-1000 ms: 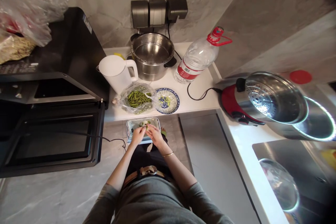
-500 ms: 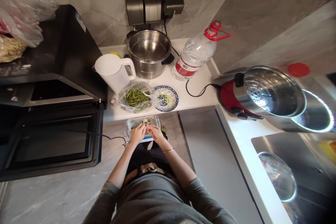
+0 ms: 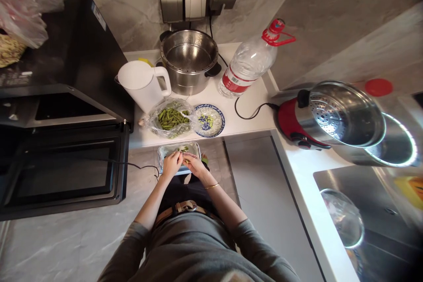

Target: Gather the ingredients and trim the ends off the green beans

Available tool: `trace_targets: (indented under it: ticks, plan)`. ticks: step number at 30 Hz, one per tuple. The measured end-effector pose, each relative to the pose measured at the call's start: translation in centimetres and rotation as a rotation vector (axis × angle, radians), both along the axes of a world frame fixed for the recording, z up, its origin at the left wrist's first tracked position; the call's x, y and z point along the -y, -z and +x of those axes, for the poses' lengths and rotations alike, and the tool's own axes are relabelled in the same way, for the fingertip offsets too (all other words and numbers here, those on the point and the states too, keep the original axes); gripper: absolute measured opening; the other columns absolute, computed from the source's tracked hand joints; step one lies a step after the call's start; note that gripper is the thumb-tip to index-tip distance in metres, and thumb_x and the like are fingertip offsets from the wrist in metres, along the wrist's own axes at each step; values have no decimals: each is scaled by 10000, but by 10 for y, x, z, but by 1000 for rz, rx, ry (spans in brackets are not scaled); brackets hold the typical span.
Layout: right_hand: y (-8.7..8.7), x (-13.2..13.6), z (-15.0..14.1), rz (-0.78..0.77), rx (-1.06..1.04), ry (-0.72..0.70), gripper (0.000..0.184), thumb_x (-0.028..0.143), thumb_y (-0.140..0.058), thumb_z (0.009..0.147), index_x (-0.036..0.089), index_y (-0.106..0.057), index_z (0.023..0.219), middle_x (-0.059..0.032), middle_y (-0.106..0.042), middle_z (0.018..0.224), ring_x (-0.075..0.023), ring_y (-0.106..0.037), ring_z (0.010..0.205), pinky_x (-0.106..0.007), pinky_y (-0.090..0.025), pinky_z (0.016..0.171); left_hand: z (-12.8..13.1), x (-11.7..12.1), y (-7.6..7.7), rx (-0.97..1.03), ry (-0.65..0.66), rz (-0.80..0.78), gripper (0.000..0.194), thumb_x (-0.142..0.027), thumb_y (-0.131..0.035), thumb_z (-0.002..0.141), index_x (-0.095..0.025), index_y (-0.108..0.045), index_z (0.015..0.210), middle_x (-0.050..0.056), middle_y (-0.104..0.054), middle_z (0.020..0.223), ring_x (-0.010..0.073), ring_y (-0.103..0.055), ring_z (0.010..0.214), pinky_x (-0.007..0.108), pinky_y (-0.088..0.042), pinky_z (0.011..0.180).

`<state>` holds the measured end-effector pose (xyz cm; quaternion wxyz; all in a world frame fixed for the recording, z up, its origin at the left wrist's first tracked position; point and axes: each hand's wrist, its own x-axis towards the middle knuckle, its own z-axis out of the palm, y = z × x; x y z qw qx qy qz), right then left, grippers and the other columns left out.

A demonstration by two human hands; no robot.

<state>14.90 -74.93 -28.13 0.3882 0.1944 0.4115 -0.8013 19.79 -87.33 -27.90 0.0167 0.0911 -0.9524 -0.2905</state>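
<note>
My left hand [image 3: 172, 164] and my right hand [image 3: 195, 164] meet above a small clear-lined waste bin [image 3: 161, 153]. Fingers of both are pinched together on a green edamame pod, mostly hidden by them. Some green pod shells [image 3: 183, 149] lie inside the bin. On the counter edge beyond my hands, a clear plastic bag [image 3: 152, 124] sits open, full of edamame pods [image 3: 172, 119]. Right beside it is a blue-and-white patterned plate [image 3: 218, 119] with several shelled green beans [image 3: 207, 121] on it.
A white pitcher [image 3: 140, 86], a steel pot [image 3: 190, 79] and a large water bottle [image 3: 246, 68] stand behind. At left, a black oven's door [image 3: 66, 176] hangs open. A red electric steamer [image 3: 287, 121] and a sink [image 3: 373, 211] are at right.
Both hands stay together over the bin, and their fingers have shifted slightly around the pod, which shows less now. The view has tilted a little, moving the counter things upward.
</note>
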Motion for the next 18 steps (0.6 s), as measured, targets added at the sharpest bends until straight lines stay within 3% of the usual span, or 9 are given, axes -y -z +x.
trace_targets:
  ticks: [5,11,14,18]
  plan:
    - [0,-2,-2,-29,21,-18,124,97,-768,587,183,-698,642,31,-693,663,-94,-630,644,-211,-549,724,0,-2,-5,9,52,-207,311,-253,-371,969,-191,-639,823,86,-694,854,186,-643,775,273,-439,729]
    - [-4,-19,-8,-36,62,-38,203,47,-696,663,165,-735,823,-47,-763,837,-145,-712,803,-277,-571,857,0,6,-3,81,-18,-247,360,-287,-333,1000,-186,-656,877,99,-699,873,204,-653,790,285,-437,710]
    - [-13,-31,-28,2,13,77,175,75,-687,697,166,-731,840,-44,-758,840,-139,-711,810,-272,-563,892,-1,9,5,186,20,-264,385,-311,-318,1012,-172,-672,950,116,-714,925,226,-666,851,305,-452,732]
    - [-27,-40,-76,106,-174,305,136,176,-666,749,181,-735,867,-41,-755,872,-164,-700,879,-300,-542,933,-6,4,9,343,68,-299,281,-347,-487,956,-151,-682,1003,150,-716,1008,266,-660,958,330,-476,776]
